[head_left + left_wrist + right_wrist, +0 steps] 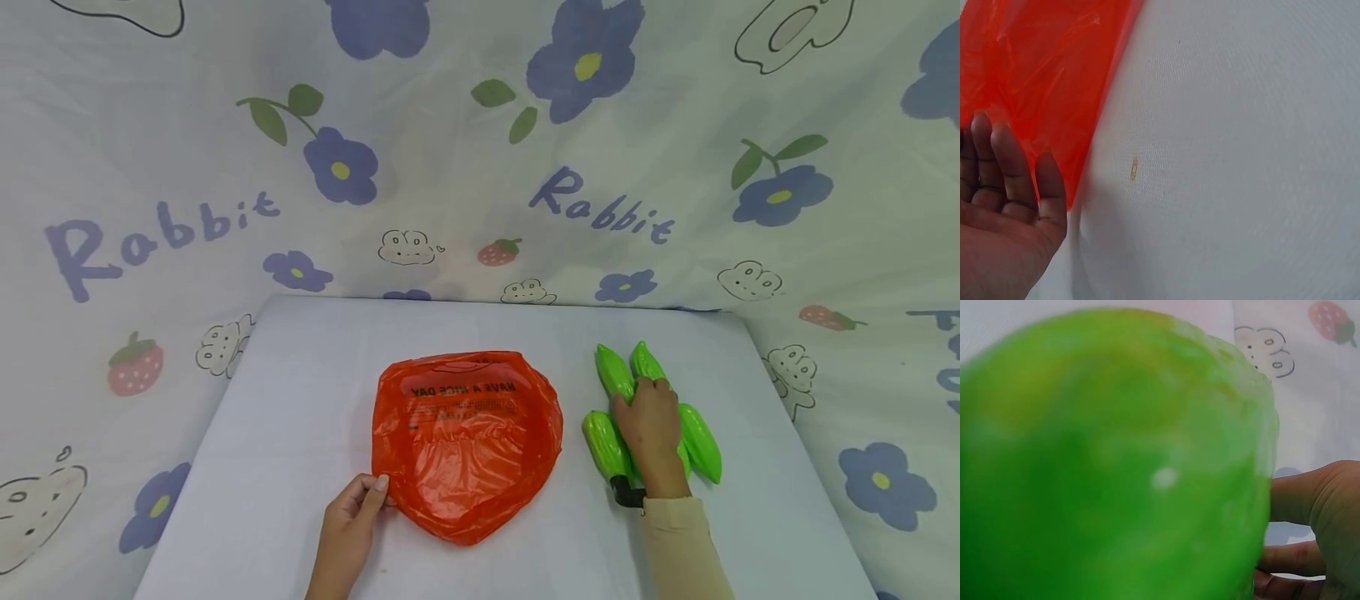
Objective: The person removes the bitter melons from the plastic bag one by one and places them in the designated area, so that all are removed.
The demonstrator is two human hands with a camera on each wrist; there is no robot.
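Observation:
A red plastic bag (465, 467) lies on the white table, its rim spread in a rounded shape and printed text showing inside. My left hand (352, 512) pinches the bag's lower left rim, thumb on top. To the right are several glossy green, elongated, fruit-like pieces with pointed tips, including a striped lighter piece (606, 446) and a plain green piece (701, 442). From above, my right hand (651, 425) grips among them with curled fingers, partly hiding the middle pieces. In the right wrist view a blurred green piece (1110, 469) covers much of the picture, fingers behind it.
The white tabletop (300, 375) extends around the bag and green pieces. Behind it and at both sides hangs a pale curtain (450, 167) printed with flowers, rabbits and strawberries. A black wrist camera (626, 492) sits by the right wrist, beside the striped piece.

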